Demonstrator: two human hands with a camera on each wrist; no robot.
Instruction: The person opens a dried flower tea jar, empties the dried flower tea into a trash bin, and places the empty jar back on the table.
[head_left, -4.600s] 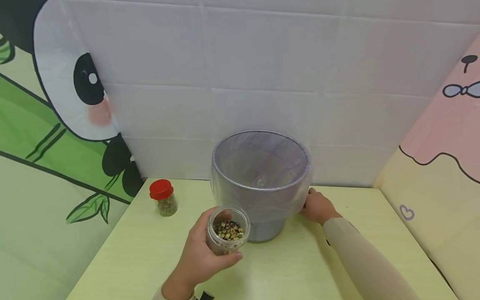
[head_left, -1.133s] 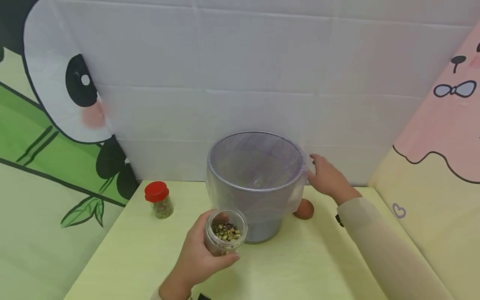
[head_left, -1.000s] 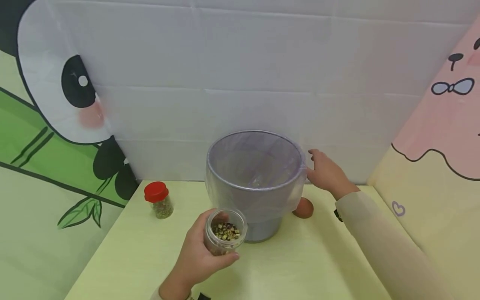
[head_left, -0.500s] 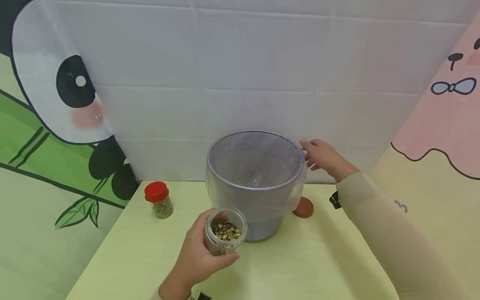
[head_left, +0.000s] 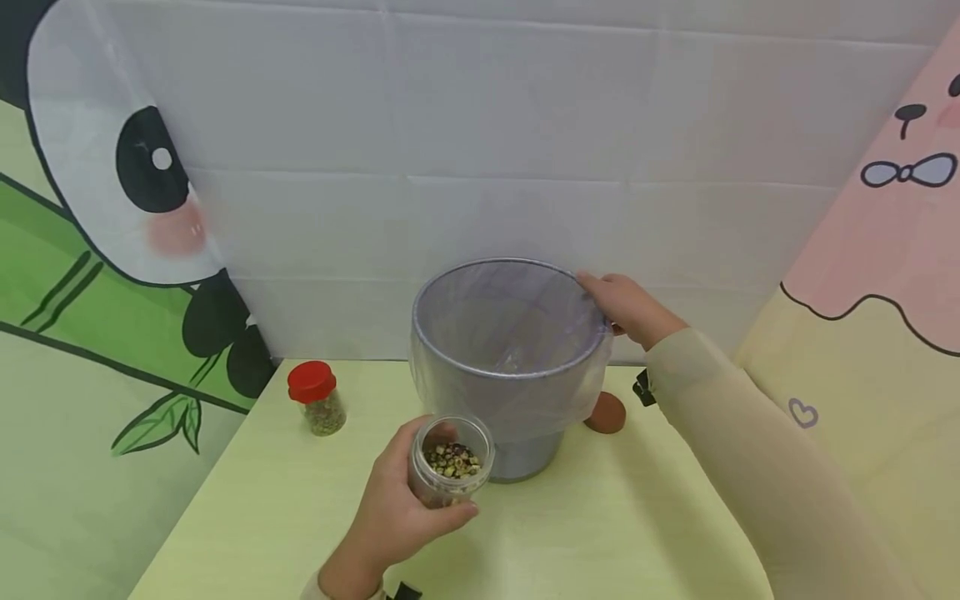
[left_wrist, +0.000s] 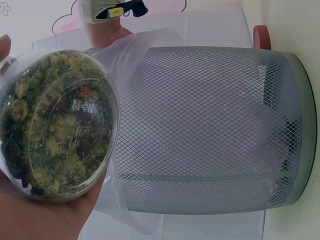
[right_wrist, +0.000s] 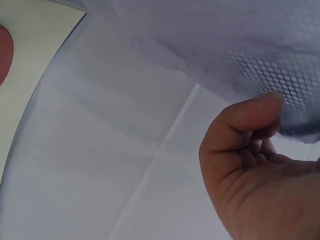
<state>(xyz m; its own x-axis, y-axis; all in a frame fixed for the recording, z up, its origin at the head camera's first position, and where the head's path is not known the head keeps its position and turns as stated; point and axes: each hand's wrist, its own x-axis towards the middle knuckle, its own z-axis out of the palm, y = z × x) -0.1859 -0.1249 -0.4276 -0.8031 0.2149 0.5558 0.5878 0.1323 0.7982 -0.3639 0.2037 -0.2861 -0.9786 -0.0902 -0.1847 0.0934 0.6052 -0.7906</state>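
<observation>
My left hand grips an open clear jar of dried flowers and buds, held upright just in front of a grey mesh bin. The bin carries a thin clear liner bag folded over its rim. In the left wrist view the jar fills the left side, pressed against my palm, with the bin beside it. My right hand grips the bin's far right rim, fingers over the top. In the right wrist view its thumb touches the liner-covered mesh.
A red-brown lid lies on the pale yellow table behind the bin's right side. A small red-capped jar of green bits stands at the back left. White and cartoon-printed cloth walls close in the back and both sides.
My right hand rose from beside the bin, leaving the red-brown lid on the table, and moved left onto the rim. The left hand and its jar stayed put.
</observation>
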